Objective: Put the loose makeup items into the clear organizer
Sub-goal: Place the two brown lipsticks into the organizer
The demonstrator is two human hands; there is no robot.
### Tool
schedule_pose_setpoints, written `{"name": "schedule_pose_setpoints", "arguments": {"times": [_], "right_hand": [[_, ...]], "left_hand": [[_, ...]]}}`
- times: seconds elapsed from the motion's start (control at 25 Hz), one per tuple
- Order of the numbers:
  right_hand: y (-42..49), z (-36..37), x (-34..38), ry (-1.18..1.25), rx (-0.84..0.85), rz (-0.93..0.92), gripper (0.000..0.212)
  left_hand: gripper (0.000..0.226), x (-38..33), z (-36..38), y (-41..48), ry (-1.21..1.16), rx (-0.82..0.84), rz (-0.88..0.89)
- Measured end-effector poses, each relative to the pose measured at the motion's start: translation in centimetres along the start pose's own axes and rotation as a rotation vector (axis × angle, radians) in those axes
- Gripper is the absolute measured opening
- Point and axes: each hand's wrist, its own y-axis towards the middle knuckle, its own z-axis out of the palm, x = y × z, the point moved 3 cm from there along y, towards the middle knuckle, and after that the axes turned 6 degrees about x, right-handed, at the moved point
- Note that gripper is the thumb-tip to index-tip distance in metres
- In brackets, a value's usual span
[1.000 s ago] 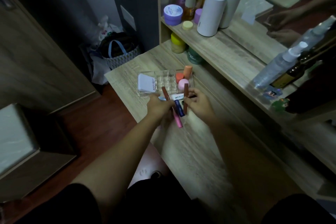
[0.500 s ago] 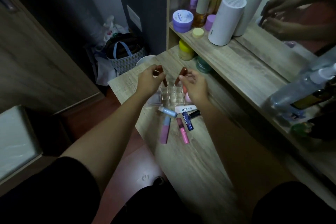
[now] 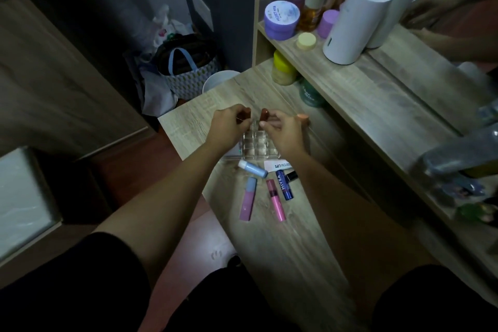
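The clear organizer [image 3: 257, 146] stands on the wooden desk [image 3: 285, 237], partly hidden by my hands. My left hand [image 3: 229, 127] grips a brown lipstick tube [image 3: 245, 114] over the organizer's far left cells. My right hand [image 3: 281, 131] holds a second brown tube [image 3: 264, 115] over the far middle cells. Loose items lie in front of the organizer: a light blue tube [image 3: 253, 168], a pink tube with a blue cap [image 3: 248, 199], a pink lip gloss [image 3: 276, 201], a blue Nivea stick [image 3: 284, 184], a white tube [image 3: 277, 165] and a small black item [image 3: 291, 176]. An orange cap [image 3: 303, 117] shows behind my right hand.
A raised shelf on the right carries a white cylinder [image 3: 355, 20], a purple jar [image 3: 281, 20], bottles and a yellow lid [image 3: 306, 41]. A yellow jar [image 3: 283, 69] and a green jar [image 3: 310, 93] sit under it. A bag [image 3: 186, 67] and a white bin [image 3: 219, 79] stand on the floor.
Both hands lifted the two brown tubes off the desk and carried them forward over the organizer's far cells. The other loose items stayed in place.
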Motion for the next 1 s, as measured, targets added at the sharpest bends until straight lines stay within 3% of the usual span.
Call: {"name": "schedule_pose_setpoints", "arguments": {"times": [0.48, 0.8, 1.0], "right_hand": [[-0.8, -1.2, 0.5, -0.025, 0.08, 0.013, 0.047], [-3.4, -2.5, 1.1, -0.11, 0.005, -0.091, 0.038], [-9.7, -2.3, -2.8, -0.331, -0.068, -0.057, 0.026]], "left_hand": [[0.041, -0.3, -0.9, -1.0, 0.002, 0.043, -0.056], [0.048, -0.6, -1.4, -3.2, 0.019, 0.004, -0.117], [0.029, -0.4, 1.7, -8.4, 0.079, -0.001, -0.161]]}}
